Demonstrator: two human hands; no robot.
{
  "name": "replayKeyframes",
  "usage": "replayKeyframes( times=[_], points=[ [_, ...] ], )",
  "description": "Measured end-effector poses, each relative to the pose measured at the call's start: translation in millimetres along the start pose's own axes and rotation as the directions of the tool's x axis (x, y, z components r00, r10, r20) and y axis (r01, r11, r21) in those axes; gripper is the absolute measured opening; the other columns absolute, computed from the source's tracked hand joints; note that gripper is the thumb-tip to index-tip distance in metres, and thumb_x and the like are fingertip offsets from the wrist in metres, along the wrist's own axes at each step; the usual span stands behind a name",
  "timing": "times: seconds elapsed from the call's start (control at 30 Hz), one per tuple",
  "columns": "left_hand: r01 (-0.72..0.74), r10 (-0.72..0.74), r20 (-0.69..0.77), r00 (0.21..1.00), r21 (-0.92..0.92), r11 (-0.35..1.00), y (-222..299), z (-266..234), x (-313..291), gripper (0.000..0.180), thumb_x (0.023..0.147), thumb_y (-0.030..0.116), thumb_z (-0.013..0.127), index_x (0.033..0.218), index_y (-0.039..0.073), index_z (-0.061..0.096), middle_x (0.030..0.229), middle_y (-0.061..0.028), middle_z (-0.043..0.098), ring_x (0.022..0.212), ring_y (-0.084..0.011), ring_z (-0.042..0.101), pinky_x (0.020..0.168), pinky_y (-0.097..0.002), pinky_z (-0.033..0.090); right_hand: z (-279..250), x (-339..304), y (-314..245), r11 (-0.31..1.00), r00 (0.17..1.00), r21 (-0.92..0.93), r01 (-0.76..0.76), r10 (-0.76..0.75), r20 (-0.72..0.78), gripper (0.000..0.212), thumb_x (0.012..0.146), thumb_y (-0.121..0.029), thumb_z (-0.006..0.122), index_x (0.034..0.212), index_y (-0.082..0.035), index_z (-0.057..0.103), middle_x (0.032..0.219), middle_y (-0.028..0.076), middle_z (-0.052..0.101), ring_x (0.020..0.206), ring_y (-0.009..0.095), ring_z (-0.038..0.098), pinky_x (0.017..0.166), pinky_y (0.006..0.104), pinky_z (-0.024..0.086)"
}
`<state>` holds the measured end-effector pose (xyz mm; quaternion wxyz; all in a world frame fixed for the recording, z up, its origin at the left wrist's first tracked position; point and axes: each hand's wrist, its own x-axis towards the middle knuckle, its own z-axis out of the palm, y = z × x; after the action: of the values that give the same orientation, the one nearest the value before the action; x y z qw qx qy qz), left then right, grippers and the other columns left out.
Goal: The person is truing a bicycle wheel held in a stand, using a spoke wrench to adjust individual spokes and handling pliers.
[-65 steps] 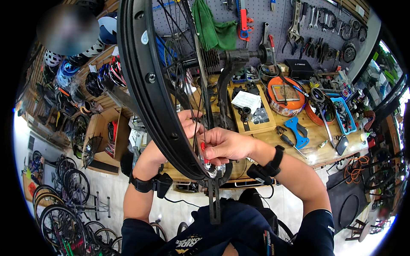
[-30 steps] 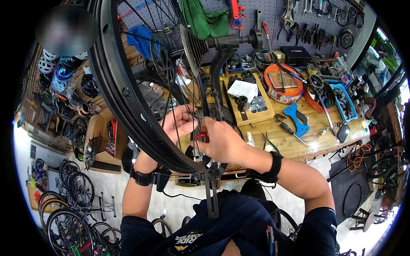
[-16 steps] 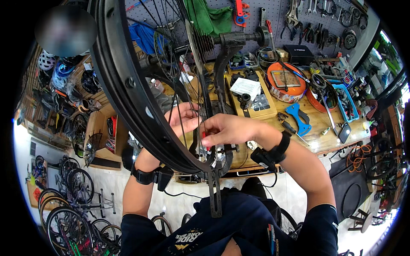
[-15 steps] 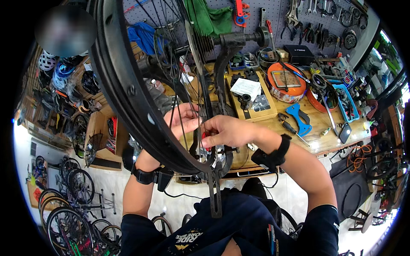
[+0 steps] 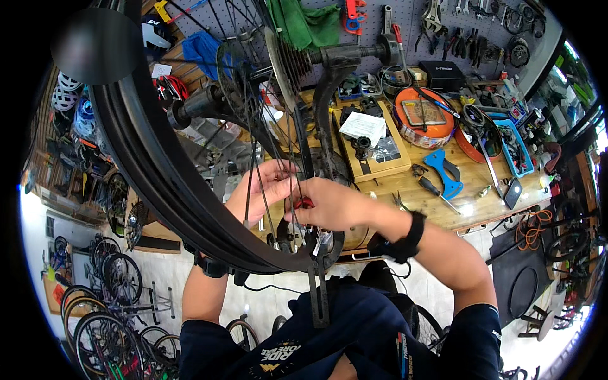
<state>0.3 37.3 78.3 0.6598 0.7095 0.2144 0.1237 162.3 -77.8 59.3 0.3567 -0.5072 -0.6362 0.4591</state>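
A bicycle wheel with a black rim [image 5: 174, 201] stands upright in a dark metal truing stand [image 5: 326, 104]. Its cassette [image 5: 293, 68] is near the top, and thin black spokes run down toward the rim. From behind the rim, my left hand [image 5: 265, 191] reaches among the spokes, thumb and fingers closed on a spoke. My right hand [image 5: 332, 204] comes in from the right, its fingers wrapped round a small red tool, seemingly a spoke wrench [image 5: 304, 202], beside the spokes close to the rim. Part of that tool is hidden by my fingers.
On the wooden bench lie an open cardboard box [image 5: 373, 152], an orange round tin [image 5: 423, 120], a blue-handled tool [image 5: 443, 174], a screwdriver [image 5: 437, 192] and a blue tray [image 5: 514, 149]. Tools hang on the pegboard [image 5: 405, 38] behind. Several bicycles [image 5: 107, 316] stand lower left.
The rim's upper part now appears farther left in the view. Both hands sit slightly lower, still close together at the spokes, and more of the red tool shows.
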Motion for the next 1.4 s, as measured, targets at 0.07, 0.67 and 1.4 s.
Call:
replayKeyframes(
  times=[0.07,0.67,1.4],
  points=[
    [-0.012,0.012,-0.001,1.000,0.014,1.000,6,5,-1,0.040,0.092,0.025,0.062,0.121,-0.001,0.054,0.104,-0.0065,0.062,0.099,-0.0136,0.058,0.091,-0.0284,0.043,-20,1,6,0.976,0.960,0.216,0.003,-0.063,0.271,0.021,0.092,-0.022,0.061,0.103,-0.004,0.058,0.074,0.000,0.055,0.061,0.010,0.053,0.054,0.0268,0.043],
    [-0.014,0.016,-0.033,0.999,0.054,0.998,5,6,3,0.035,0.091,0.023,0.064,0.114,-0.002,0.056,0.102,-0.0081,0.065,0.098,-0.0154,0.062,0.091,-0.0291,0.047,-36,-32,-2,0.970,0.895,0.227,-0.089,0.177,-0.409,0.018,0.085,-0.002,0.053,0.101,0.005,0.059,0.075,0.009,0.062,0.062,0.012,0.059,0.059,0.0281,0.049],
    [0.025,0.074,-0.147,0.986,0.578,0.815,-18,1,-2,0.074,0.088,0.019,0.070,0.144,-0.001,0.028,0.132,-0.0185,0.048,0.119,-0.0264,0.051,0.102,-0.0378,0.041,-20,-61,2,0.958,0.909,0.267,-0.102,0.199,-0.366,0.018,0.090,-0.006,0.054,0.104,0.004,0.057,0.074,0.003,0.059,0.063,0.010,0.055,0.059,0.0257,0.046]
  ],
)
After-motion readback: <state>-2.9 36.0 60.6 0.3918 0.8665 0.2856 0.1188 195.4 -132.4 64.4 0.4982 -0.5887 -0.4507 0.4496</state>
